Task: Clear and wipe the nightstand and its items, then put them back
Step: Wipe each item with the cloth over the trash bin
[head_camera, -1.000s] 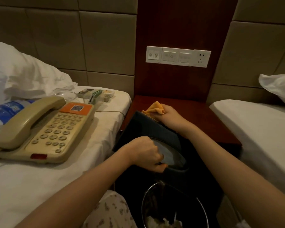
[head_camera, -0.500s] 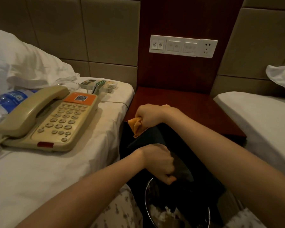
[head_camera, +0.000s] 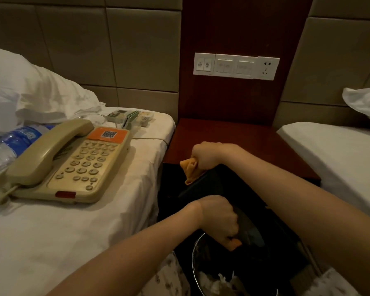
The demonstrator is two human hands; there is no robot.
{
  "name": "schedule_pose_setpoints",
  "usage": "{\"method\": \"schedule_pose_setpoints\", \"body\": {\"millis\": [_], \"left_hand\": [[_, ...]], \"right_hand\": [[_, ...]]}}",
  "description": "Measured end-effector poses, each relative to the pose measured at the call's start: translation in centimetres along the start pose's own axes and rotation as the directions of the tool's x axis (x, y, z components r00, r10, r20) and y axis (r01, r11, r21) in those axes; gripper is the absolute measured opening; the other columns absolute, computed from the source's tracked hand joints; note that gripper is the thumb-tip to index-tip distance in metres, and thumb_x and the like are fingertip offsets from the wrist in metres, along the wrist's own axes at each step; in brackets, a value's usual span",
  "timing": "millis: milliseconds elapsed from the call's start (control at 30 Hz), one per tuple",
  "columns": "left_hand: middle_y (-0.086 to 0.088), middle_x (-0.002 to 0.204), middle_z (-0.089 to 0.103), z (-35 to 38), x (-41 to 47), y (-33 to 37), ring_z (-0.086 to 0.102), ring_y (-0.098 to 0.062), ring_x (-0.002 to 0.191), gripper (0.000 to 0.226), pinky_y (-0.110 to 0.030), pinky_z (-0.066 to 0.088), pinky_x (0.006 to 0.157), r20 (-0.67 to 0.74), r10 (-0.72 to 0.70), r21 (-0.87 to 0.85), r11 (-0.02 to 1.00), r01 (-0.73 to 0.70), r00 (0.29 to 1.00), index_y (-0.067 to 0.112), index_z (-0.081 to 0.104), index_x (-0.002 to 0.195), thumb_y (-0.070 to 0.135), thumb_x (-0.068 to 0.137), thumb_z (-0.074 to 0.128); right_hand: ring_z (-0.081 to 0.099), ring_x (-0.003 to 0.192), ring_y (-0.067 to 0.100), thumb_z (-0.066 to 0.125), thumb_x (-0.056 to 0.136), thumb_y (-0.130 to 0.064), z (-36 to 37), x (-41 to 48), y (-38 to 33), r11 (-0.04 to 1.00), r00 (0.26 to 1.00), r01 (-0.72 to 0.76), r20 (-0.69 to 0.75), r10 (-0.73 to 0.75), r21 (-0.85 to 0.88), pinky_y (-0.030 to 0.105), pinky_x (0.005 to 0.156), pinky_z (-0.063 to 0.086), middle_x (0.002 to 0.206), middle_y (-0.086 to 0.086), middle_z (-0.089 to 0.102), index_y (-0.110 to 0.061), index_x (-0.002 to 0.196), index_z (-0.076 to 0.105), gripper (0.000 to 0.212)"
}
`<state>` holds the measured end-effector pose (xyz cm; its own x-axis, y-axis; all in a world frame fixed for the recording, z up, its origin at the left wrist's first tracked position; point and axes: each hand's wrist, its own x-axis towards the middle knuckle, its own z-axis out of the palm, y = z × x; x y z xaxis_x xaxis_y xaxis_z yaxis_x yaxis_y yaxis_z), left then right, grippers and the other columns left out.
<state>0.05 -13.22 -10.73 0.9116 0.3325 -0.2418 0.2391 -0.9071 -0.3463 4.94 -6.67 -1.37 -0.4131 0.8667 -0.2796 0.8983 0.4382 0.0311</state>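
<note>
- A dark, flat rectangular tray (head_camera: 214, 184) is held tilted, off the dark red wooden bench (head_camera: 233, 135), above a round metal-rimmed waste bin (head_camera: 193, 261).
- Its lower end is gripped by the curled fingers of the left hand (head_camera: 218, 218). An orange cloth (head_camera: 190, 170) is clenched in the right hand (head_camera: 207, 155) at its upper edge.
- The tray could be dropped into the bin if the single-handed hold is loosened by wiping pressure.
- A beige corded telephone (head_camera: 68, 161) and a clear plastic water bottle (head_camera: 9, 144) are laid on the white bed (head_camera: 51, 242). The bottle could be rolled off if the bed is jolted.
</note>
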Motion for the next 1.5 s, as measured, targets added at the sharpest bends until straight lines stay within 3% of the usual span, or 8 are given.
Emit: {"method": "schedule_pose_setpoints", "body": {"millis": [133, 367, 567, 767, 1100, 1233, 1333, 1500], "left_hand": [[0.000, 0.096, 0.071, -0.4, -0.3, 0.6, 0.067, -0.018, 0.084, 0.052, -0.024, 0.031, 0.053, -0.015, 0.143, 0.376, 0.918, -0.127, 0.990, 0.017, 0.069, 0.098, 0.051, 0.098, 0.029], [0.001, 0.046, 0.060, -0.9, -1.5, -0.1, 0.051, -0.018, 0.037, 0.048, -0.018, 0.011, 0.041, -0.245, 0.114, 0.196, 0.978, -0.066, 0.963, 0.014, 0.064, 0.047, 0.050, 0.079, 0.063], [-0.006, 0.058, 0.062, 0.0, -0.9, -0.9, 0.037, -0.021, 0.045, 0.055, -0.025, 0.027, 0.047, -0.243, 0.055, 0.065, 0.997, -0.040, 0.968, 0.006, 0.066, 0.065, 0.046, 0.095, 0.043], [-0.006, 0.071, 0.061, -0.4, -1.7, -3.1, 0.048, -0.020, 0.059, 0.059, -0.027, 0.030, 0.056, -0.170, -0.164, 0.054, 0.983, 0.175, 0.972, 0.007, 0.067, 0.085, 0.052, 0.097, 0.031], [0.005, 0.047, 0.032, -1.1, -3.4, -5.6, 0.028, -0.010, 0.042, 0.051, -0.025, 0.026, 0.048, -0.233, -0.390, -0.169, 0.918, 0.358, 0.891, 0.015, 0.042, 0.057, 0.048, 0.096, 0.036], [0.000, 0.044, 0.034, -1.0, -3.7, -6.0, 0.027, -0.013, 0.040, 0.054, -0.025, 0.024, 0.047, -0.366, -0.517, -0.401, 0.838, 0.370, 0.774, 0.012, 0.043, 0.053, 0.047, 0.093, 0.039], [-0.002, 0.043, 0.031, -1.0, -3.7, -6.4, 0.026, -0.015, 0.038, 0.054, -0.023, 0.017, 0.044, -0.433, -0.608, -0.545, 0.765, 0.344, 0.665, 0.012, 0.036, 0.048, 0.047, 0.089, 0.035], [-0.002, 0.042, 0.026, -1.6, -3.7, -6.3, 0.024, -0.018, 0.040, 0.060, -0.028, 0.017, 0.047, -0.383, -0.727, -0.803, 0.567, 0.185, 0.570, 0.016, 0.027, 0.044, 0.042, 0.095, 0.045]], "right_hand": [[0.046, 0.063, 0.015, 0.057, 0.090, -0.017, 0.3, -0.9, 3.4, 0.957, 0.998, -0.051, -0.026, 0.061, 0.285, 0.029, 0.061, 0.039, 0.074, 0.003, 0.053, -0.009, 0.080, 0.061, 0.014], [0.057, 0.092, 0.016, 0.056, 0.092, -0.018, 2.9, -2.6, 6.3, 0.533, 0.974, 0.018, -0.135, 0.181, 0.846, 0.028, 0.081, 0.044, 0.096, 0.002, 0.061, -0.010, 0.105, 0.063, 0.016], [0.056, 0.073, 0.016, 0.055, 0.092, -0.016, 4.1, -3.0, 7.2, 0.327, 0.966, 0.014, -0.097, 0.241, 0.945, 0.027, 0.069, 0.045, 0.083, 0.005, 0.060, -0.013, 0.094, 0.060, 0.006], [0.063, 0.085, 0.020, 0.053, 0.092, -0.013, 4.9, -4.8, 9.6, 0.384, 0.984, -0.104, 0.040, 0.171, 0.917, 0.032, 0.078, 0.051, 0.097, 0.007, 0.064, -0.015, 0.102, 0.059, 0.011], [0.059, 0.099, 0.018, 0.054, 0.092, -0.009, 4.7, -7.6, 12.4, 0.488, 0.937, -0.032, -0.144, 0.318, 0.872, 0.036, 0.091, 0.046, 0.107, 0.005, 0.062, -0.010, 0.111, 0.062, 0.021], [0.065, 0.057, 0.003, 0.058, 0.090, -0.011, 5.9, -7.8, 14.2, 0.079, 0.741, 0.189, -0.195, 0.643, 0.979, 0.021, 0.051, 0.050, 0.089, 0.008, 0.063, -0.013, 0.096, 0.061, 0.007], [0.065, 0.086, 0.019, 0.058, 0.090, -0.016, 6.7, -7.4, 14.3, -0.267, 0.695, 0.357, -0.064, 0.716, 0.895, 0.031, 0.062, 0.052, 0.104, 0.011, 0.064, -0.013, 0.106, 0.061, 0.017], [0.067, 0.064, 0.007, 0.062, 0.080, -0.019, 6.9, -7.1, 10.2, -0.360, 0.791, 0.405, -0.124, 0.600, 0.840, 0.022, 0.054, 0.053, 0.074, 0.002, 0.066, -0.010, 0.099, 0.056, 0.022]]}}
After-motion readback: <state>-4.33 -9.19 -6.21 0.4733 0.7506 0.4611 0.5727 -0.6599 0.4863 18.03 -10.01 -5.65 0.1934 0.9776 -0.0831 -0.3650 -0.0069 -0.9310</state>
